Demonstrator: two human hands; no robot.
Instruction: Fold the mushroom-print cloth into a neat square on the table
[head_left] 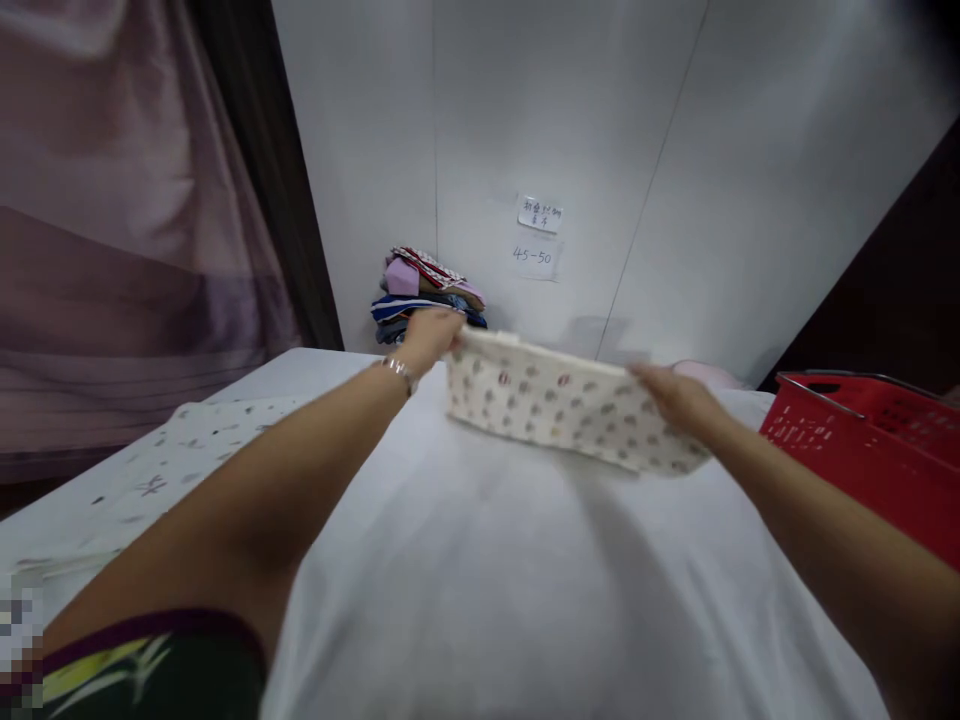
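Note:
Stretched between my two hands is a white cloth with a small printed pattern (555, 400), its upper edge pulled nearly straight and sloping slightly down to the right. My left hand (433, 335), with a bracelet at the wrist, is closed on the cloth's left upper corner. At the other end my right hand (675, 398) grips the right upper corner. Both hands are somewhat blurred. The cloth hangs just over the white-covered table (495, 580); I cannot tell whether its lower edge touches the cover.
A stack of folded clothes (427, 290) sits against the wall behind my left hand. On the left lies another white patterned cloth (187, 450). A red plastic basket (862, 460) stands at the right. Two paper labels (538, 214) are on the wall, and a pink curtain (112, 220) hangs at left.

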